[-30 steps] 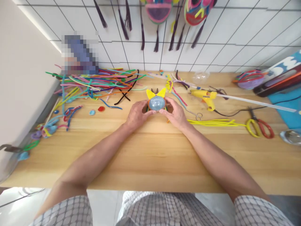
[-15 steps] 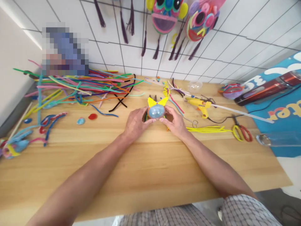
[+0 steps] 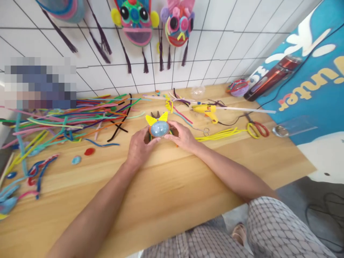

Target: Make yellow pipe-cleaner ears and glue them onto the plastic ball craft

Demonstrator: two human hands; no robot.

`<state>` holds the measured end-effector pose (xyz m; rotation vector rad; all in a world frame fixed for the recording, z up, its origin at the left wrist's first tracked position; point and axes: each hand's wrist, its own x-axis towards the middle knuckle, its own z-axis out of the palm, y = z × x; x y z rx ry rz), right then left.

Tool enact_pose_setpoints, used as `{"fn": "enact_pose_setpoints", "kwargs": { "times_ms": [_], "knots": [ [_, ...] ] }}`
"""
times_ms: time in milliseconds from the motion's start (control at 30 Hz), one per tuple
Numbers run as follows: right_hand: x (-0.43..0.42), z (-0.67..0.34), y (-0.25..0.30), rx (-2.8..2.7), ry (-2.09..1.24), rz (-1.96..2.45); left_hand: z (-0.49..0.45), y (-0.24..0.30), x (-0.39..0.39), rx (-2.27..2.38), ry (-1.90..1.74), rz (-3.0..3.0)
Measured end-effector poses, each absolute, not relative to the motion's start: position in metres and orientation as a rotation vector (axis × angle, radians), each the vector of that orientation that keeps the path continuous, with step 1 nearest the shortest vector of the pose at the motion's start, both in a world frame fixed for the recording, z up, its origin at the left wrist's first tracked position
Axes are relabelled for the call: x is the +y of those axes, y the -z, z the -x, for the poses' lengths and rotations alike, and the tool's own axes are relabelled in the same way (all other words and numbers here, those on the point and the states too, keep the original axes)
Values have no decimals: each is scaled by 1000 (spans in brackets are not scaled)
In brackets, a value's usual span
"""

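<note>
Left of the grip lies a pile of pipe cleaners (image 3: 67, 118). The left hand (image 3: 139, 147) and right hand (image 3: 182, 136) clasp a blue ball (image 3: 159, 128) with yellow ears between them on the table (image 3: 166, 193). A glue gun (image 3: 206, 110) and scissors (image 3: 256, 128) lie to the right.

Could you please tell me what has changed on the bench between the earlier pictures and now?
Only the view swung: more wall masks and the blue banner now show. Nothing was taken up or let go. The left hand and right hand keep the same grip on the blue dome craft; the glue gun and scissors lie unmoved.
</note>
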<state>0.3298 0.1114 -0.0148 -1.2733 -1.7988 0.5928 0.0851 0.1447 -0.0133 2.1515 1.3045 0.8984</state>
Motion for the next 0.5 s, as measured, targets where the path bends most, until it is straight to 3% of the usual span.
{"fn": "enact_pose_setpoints", "kwargs": {
  "times_ms": [500],
  "knots": [
    [118,-324,16,-1889,-468,1333,-90,1,148,1263,-852,-2141]
  ]
}}
